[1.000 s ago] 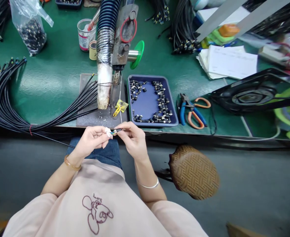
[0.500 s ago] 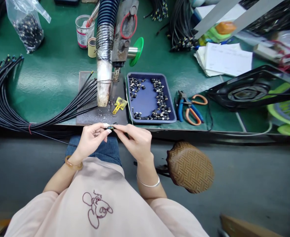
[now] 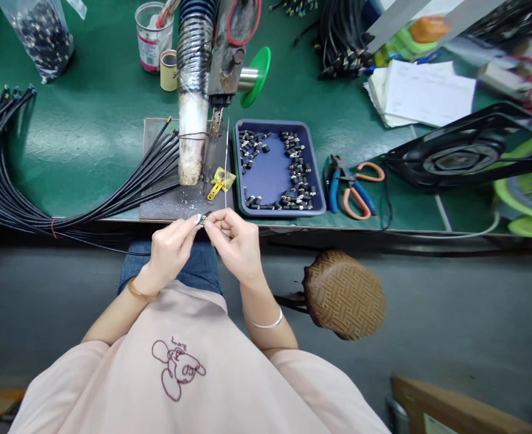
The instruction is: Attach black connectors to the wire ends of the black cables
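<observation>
At the bench's front edge my two hands meet fingertip to fingertip. My left hand is closed in a pinch on the end of a black cable, where short coloured wires show. The fingers of my right hand pinch those same wires from the other side; whether a small connector is also between them is hidden. Just beyond the hands is a grey work plate with solder crumbs and a yellow tag. Above it point a soldering iron and a foil-wrapped hose.
Right of the plate, a blue tray holds many small black connectors. Pliers and orange-handled scissors lie beside it. A cable bundle covers the left side. A solder spool stands behind, a stool below right.
Both hands have risen slightly toward the plate, and the right hand has shifted left with its fingers more curled. The camera view has moved a little. The wires are still held.
</observation>
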Demonstrator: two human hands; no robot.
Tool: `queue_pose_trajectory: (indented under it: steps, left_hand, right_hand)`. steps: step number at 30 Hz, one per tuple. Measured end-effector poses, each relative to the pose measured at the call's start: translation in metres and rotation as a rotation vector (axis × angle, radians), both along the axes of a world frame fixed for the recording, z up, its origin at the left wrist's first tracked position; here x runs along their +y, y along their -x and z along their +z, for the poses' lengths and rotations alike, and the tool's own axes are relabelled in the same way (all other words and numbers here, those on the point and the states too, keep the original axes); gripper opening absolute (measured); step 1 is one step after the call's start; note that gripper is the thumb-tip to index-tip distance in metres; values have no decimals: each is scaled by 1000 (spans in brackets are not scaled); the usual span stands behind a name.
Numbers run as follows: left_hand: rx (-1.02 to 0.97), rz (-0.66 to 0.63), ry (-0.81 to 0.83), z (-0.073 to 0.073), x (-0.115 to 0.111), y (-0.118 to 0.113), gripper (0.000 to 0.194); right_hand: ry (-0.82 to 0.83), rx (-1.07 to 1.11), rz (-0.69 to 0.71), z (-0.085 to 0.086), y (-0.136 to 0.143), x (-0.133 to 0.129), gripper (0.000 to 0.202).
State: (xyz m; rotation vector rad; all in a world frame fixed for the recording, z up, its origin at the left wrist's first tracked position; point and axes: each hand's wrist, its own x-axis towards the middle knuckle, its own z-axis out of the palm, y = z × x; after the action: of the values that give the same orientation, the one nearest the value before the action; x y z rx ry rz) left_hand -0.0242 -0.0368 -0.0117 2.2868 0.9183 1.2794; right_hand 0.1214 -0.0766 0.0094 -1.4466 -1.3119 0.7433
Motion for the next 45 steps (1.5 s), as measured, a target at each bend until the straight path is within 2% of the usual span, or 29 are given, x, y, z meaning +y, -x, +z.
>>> queue_pose_trajectory:
  steps: [2, 4, 6, 9, 11, 17, 22, 31, 34, 39, 42, 45]
  left_hand:
    - [27, 24, -64, -1, -2, -2, 20]
    - [12, 39, -68, 2, -3, -4, 20]
    - [-23, 42, -10, 5, -3, -7, 19]
    - [-95, 31, 133, 9, -1, -10, 19]
    - [-153, 30, 241, 11, 0, -11, 17]
    - [-263, -3, 580, 12, 5, -11, 13]
    - [-290, -52, 693, 11, 7, -10, 16]
    - [-250, -68, 607, 10, 10, -8, 13]
    - [-237, -75, 564, 9, 9, -8, 13]
    - [-203, -80, 524, 6, 7, -8, 15]
    - [-173, -56, 449, 2, 5, -9, 15]
    - [-129, -24, 308, -1, 1, -10, 19]
  right_hand:
    - [98, 218, -24, 0, 4, 1, 17]
    - [100, 295, -75, -1, 6, 1, 23]
    - [1, 288, -169, -4, 5, 0, 23]
    - [-234, 276, -339, -8, -1, -2, 19]
    - [-290, 265, -401, -9, -5, -5, 18]
    - [-171, 87, -313, -11, -6, -11, 11]
    - [-232, -59, -222, -18, -1, -5, 9]
    - [-347, -112, -299, -16, -6, -5, 7]
    - [-382, -234, -229, -11, -10, -6, 9]
    - [-323, -362, -135, -11, -8, -4, 11]
    - [-234, -253, -127, -14, -3, -3, 12]
    - [-84, 34, -77, -16, 0, -1, 15]
